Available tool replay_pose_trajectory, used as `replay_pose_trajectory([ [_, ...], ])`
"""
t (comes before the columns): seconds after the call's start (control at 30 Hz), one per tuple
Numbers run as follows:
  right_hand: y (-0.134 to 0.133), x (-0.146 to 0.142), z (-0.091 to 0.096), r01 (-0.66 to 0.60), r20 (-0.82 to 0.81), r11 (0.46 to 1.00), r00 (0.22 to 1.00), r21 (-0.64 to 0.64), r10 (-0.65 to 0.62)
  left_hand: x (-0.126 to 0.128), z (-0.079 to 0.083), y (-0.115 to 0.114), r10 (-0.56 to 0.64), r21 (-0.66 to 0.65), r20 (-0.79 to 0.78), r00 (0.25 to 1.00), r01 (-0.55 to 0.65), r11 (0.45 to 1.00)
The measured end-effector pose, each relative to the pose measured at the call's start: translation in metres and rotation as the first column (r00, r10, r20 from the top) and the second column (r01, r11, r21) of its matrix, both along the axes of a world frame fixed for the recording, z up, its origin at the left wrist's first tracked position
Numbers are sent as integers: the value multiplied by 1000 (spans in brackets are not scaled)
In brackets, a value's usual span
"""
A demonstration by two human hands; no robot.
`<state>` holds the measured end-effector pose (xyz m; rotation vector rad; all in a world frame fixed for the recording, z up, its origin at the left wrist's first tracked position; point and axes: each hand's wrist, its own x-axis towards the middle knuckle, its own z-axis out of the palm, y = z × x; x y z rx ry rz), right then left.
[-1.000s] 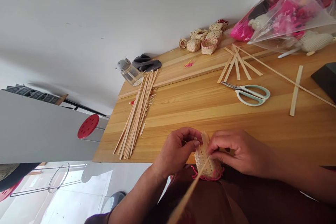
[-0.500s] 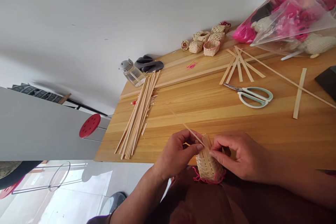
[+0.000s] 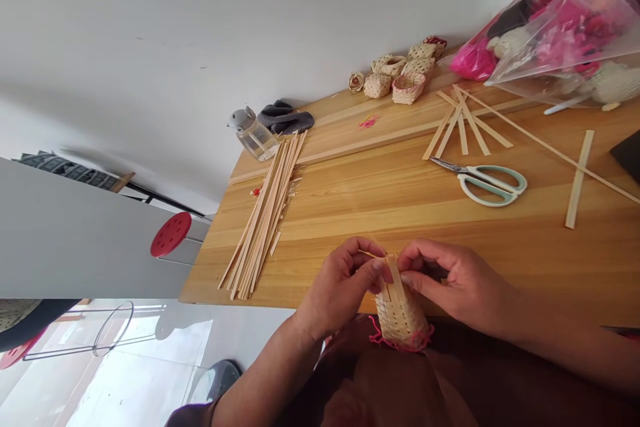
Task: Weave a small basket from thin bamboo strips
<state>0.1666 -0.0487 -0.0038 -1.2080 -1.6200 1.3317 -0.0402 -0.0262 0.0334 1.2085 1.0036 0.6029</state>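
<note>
A small woven basket point(image 3: 400, 317), trimmed with pink thread point(image 3: 400, 347), sits just past the tabletop point(image 3: 520, 247) edge above the person's lap, with upright strips point(image 3: 395, 277) at its top. The left hand point(image 3: 340, 290) and right hand point(image 3: 450, 280) both have a closed grip on those strips. Farther along the wood lie a bundle of thin wooden strips point(image 3: 263, 220), scissors point(image 3: 493, 183), a cluster of small baskets point(image 3: 395, 77), a glass jar point(image 3: 255, 137) and a plastic bag point(image 3: 555, 33).
</note>
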Motion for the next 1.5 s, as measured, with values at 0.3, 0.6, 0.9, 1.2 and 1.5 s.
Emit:
replay_pose_trajectory([
  [0.3, -3, -2, 9, -28, -88, 987, 996, -158, 14, 7, 0, 0, 166, -98, 3, 986, -165, 981],
  [0.6, -8, -7, -1, 7, -80, 971, 996, -238, -27, 1, -8, -4, 268, -196, 86, 960, -248, 949],
  [0.9, -6, -6, -7, -56, -131, 949, 991, -311, 16, -2, -12, -19, 332, -165, 111, 937, -312, 936],
  [1.2, -1, -2, -10, -77, -144, 942, 989, -326, 31, -9, -23, -30, 395, -220, 74, 916, -371, 902],
  [1.5, -2, -4, -5, -82, -95, 956, 994, -280, 57, -15, -16, -40, 393, -38, -2, 919, -393, 919],
])
